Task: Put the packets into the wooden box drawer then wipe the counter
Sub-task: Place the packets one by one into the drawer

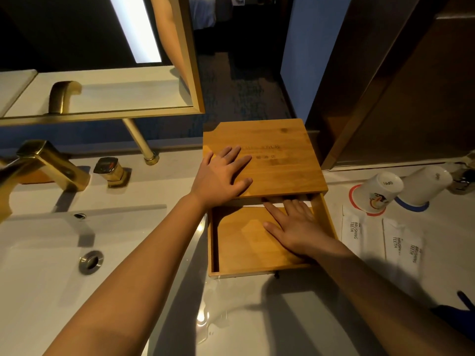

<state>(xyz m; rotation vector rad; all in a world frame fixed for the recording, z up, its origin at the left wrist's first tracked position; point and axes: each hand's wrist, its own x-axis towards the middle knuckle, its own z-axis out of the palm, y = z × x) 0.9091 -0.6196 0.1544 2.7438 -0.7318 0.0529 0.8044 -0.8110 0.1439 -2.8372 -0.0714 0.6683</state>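
The pulled-out bamboo drawer (246, 242) of the square wooden box (280, 163) sits nearest. Inside it, the right hand (295, 227) lies flat, fingers spread, pressing a white packet (272, 204) under the box's front edge. Right of the box, three white "BRUSHING TEETH" packets (380, 240) lie on the pale counter (257, 317). The left hand (221, 176) rests spread on the box's top.

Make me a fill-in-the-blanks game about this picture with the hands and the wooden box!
1. The left hand lies flat on top of the wooden ____.
2. The right hand reaches into the open ____.
3. The white packets on the counter say "BRUSHING ____".
4. Two white cups stand ____ down.

Missing words: box, drawer, TEETH, upside
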